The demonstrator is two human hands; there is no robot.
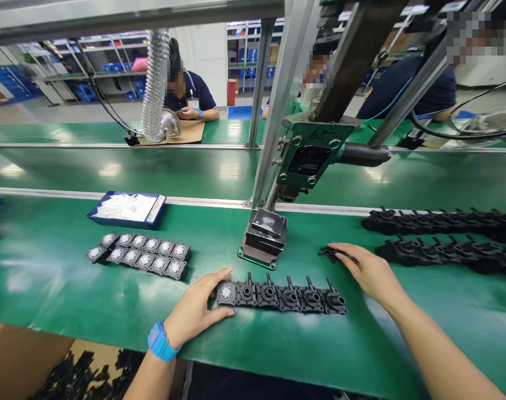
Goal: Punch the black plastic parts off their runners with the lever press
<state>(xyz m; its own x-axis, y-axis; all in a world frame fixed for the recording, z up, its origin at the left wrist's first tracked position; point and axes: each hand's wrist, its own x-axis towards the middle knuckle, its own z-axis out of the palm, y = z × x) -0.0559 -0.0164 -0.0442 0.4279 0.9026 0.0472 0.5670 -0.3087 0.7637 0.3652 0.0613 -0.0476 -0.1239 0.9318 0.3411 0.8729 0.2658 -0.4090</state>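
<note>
A row of square black plastic housings (pixel 292 298) lies in front of me, most with a round port and a thin spout pointing up. The leftmost housing (pixel 226 293) shows a white swirl-shaped impeller face instead. My left hand (pixel 200 303), a blue band on its wrist, curves around that end piece, forefinger at its far edge and thumb at its near edge. Beyond the row's right end, my right hand (pixel 367 272) pinches a small black plastic part (pixel 328 253) just over the green table (pixel 256 344). The fingers partly cover this part.
Swirl-faced housings (pixel 146 254) form a double row at left, before a blue box (pixel 128 209) of white pieces. A press head (pixel 311 158) hangs above a black block (pixel 266 230). More housings (pixel 440 222) stand at right; a carton (pixel 31 355) is below. People sit opposite.
</note>
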